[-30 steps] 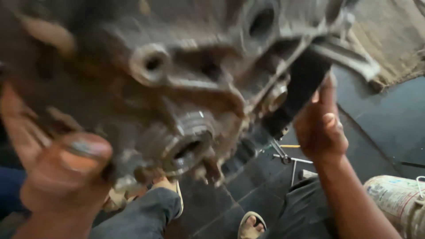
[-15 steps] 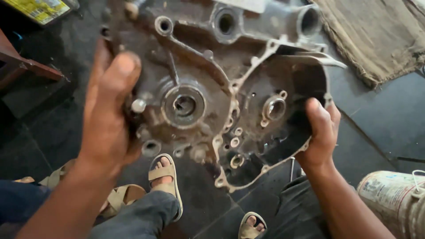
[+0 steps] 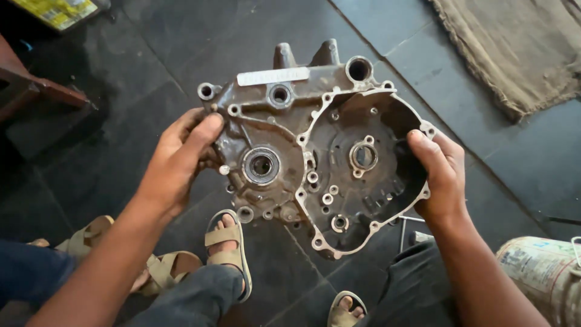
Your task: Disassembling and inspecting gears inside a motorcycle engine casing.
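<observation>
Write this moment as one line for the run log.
left hand: grips engine casing left edge | right hand: grips right rim | casing: held above dark tiled floor

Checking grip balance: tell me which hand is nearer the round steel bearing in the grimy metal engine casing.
Left. The left hand grips the casing edge just beside the bearing; the right hand holds the opposite rim, farther away.

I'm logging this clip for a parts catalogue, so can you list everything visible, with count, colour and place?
engine case half: one, grimy grey-brown metal, centre, held up between both hands
sacking cloth: one, tan, top right on the floor
floor tiles: dark grey, throughout
yellow packet: one, top left corner
wooden furniture: one piece, reddish brown, left edge
printed sack: one, whitish, bottom right
sandals: beige, bottom, on feet
left hand: grips the case's left edge
right hand: grips its right rim
</observation>
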